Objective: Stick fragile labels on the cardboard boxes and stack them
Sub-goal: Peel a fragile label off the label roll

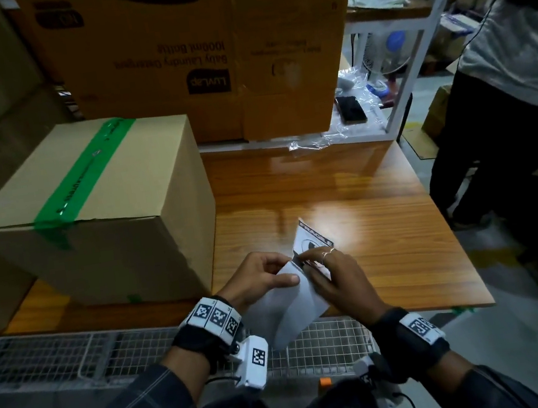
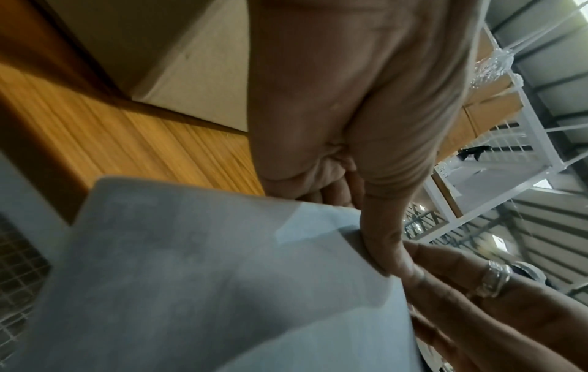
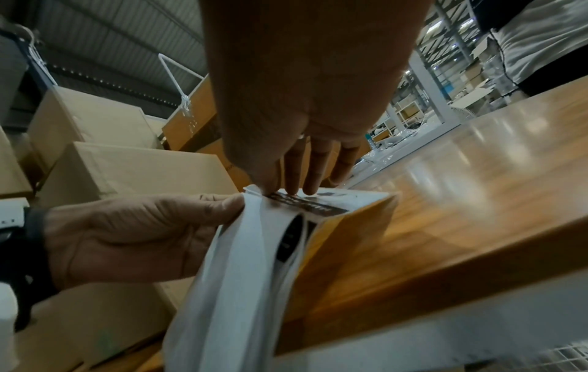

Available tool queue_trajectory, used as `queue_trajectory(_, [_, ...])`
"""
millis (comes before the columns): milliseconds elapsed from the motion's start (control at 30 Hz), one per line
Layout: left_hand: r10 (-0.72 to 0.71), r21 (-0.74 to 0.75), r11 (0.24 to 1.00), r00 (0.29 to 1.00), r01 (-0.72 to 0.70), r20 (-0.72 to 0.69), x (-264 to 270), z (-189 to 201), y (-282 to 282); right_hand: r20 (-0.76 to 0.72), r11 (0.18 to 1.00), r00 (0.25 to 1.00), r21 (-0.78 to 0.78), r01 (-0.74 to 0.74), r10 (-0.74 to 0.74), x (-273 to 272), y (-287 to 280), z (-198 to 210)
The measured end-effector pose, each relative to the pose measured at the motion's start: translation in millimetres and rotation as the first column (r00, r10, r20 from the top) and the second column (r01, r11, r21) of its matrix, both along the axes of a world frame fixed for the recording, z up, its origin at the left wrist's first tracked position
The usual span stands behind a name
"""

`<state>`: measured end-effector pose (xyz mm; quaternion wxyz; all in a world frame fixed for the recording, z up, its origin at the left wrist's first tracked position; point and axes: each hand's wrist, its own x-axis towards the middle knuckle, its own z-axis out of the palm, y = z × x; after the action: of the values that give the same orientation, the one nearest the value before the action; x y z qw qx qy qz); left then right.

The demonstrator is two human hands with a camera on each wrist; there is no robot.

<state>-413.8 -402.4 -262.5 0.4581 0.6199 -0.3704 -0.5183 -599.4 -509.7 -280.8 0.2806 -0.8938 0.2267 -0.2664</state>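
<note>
A cardboard box (image 1: 99, 213) sealed with green tape stands on the left of the wooden table (image 1: 384, 222). Over the table's near edge both hands work a white sheet of fragile labels (image 1: 292, 307). My left hand (image 1: 264, 277) pinches the sheet's top corner between thumb and fingers, and the left wrist view shows its thumb (image 2: 385, 246) pressed on the backing paper (image 2: 222, 276). My right hand (image 1: 336, 277) pinches a black-and-white fragile label (image 1: 313, 237) that stands partly peeled off the sheet. In the right wrist view its fingertips (image 3: 296, 186) sit on the label's printed edge (image 3: 318, 203).
A large printed carton (image 1: 191, 52) stands at the table's back, with a phone (image 1: 351, 109) and clear plastic film beside it. Plain cartons line the left. A wire mesh shelf (image 1: 74, 352) lies below the near edge. Another person (image 1: 498, 74) stands at the right by a white rack.
</note>
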Motion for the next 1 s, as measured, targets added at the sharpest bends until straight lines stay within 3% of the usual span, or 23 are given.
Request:
queue_trajectory(133, [0.004, -0.074, 0.997, 1.0, -0.006, -0.028, -4.2, 5.9, 3.6, 0.064, 0.998, 0.998, 0.053, 0.026, -0.029, 2.6, -0.1, 6.1])
queue_trajectory(467, [-0.019, -0.116, 0.993, 0.997, 0.027, 0.072, -5.1, 7.2, 1.7, 0.009, 0.997, 0.997, 0.022, 0.07, -0.07, 2.6, -3.2, 9.2])
queue_trajectory(600, [0.088, -0.089, 0.993, 0.994, -0.082, 0.068, -0.4, -1.8, -7.2, 0.096, 0.976, 0.976, 0.112, 0.187, -0.198, -2.3, -15.8, 10.9])
queue_trajectory(800, [0.189, 0.012, 0.981, 0.958, -0.196, 0.218, 11.0, -16.2, -28.2, 0.098, 0.908, 0.915, 0.204, 0.367, -0.392, -15.4, -51.0, 18.4])
queue_trajectory(1000, [0.203, 0.029, 0.967, 0.835, -0.253, 0.512, 20.8, -38.2, -55.0, 0.133, 0.858, 0.856, 0.21, 0.468, -0.5, -30.5, -71.8, 36.2])
